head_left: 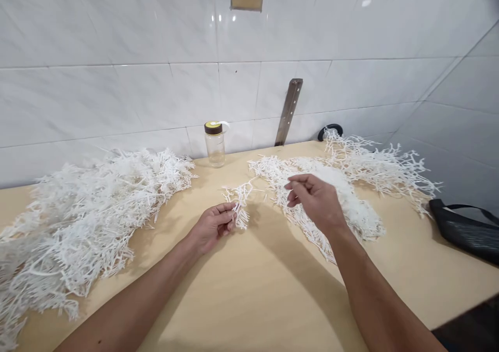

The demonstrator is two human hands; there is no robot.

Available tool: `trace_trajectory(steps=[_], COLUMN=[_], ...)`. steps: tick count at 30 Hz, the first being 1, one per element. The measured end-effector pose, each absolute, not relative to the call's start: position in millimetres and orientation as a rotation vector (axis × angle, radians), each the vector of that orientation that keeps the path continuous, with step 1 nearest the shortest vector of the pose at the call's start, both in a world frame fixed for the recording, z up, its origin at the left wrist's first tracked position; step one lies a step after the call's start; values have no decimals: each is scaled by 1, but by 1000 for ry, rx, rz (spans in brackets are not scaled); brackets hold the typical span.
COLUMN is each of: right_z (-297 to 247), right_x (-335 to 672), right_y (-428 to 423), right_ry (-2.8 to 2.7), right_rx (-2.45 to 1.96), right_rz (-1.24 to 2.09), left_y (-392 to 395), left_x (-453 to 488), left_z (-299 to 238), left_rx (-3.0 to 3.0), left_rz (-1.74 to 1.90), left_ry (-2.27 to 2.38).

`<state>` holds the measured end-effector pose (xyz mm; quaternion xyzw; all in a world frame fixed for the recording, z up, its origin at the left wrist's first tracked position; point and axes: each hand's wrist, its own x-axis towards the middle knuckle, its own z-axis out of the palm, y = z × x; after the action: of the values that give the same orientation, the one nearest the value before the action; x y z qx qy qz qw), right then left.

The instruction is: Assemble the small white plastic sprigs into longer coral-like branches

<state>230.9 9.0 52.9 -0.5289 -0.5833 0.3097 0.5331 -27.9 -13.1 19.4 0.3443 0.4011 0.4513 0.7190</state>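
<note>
My left hand (216,224) pinches a small sprig of white branching plastic pieces (242,214) between thumb and fingertips, just above the wooden table. The sprig has thin coral-like twigs; a thin strand reaches from it toward the pile on the right. My right hand (315,198) hovers over the near-left side of that pile of loose white twigs (300,224). Its fingers are loosely bent with the tips apart, and I see nothing between them.
A large heap of white branched pieces (105,211) covers the table's left side; another cluster (382,167) lies at back right. Along the tiled wall stand a clear bottle (215,149), a leaning metal strip (289,112) and a black ring (330,132). A black bag (468,232) sits at right.
</note>
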Motion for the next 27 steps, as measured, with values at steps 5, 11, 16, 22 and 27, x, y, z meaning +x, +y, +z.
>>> trace_trajectory(steps=[5,11,16,22,27], right_z=[40,23,11,2,1], right_x=[189,172,170,168,168], right_y=[-5,-9,-3,0,-1], right_ry=[-1732,-1699,-1636,-1523,-1553], right_rx=[-1236,-1222,-1214,-1192,-1207], right_rz=[1129,1311,1441,1485,1399], left_y=[-13,-13,-13,-14,-15], left_x=[-27,-27,-27,-26,-24], left_z=[17,17,16,18,21], left_rx=[750,747,760,767,758], left_rz=[972,959,932,918,927], left_ry=[776,770,787,807,826])
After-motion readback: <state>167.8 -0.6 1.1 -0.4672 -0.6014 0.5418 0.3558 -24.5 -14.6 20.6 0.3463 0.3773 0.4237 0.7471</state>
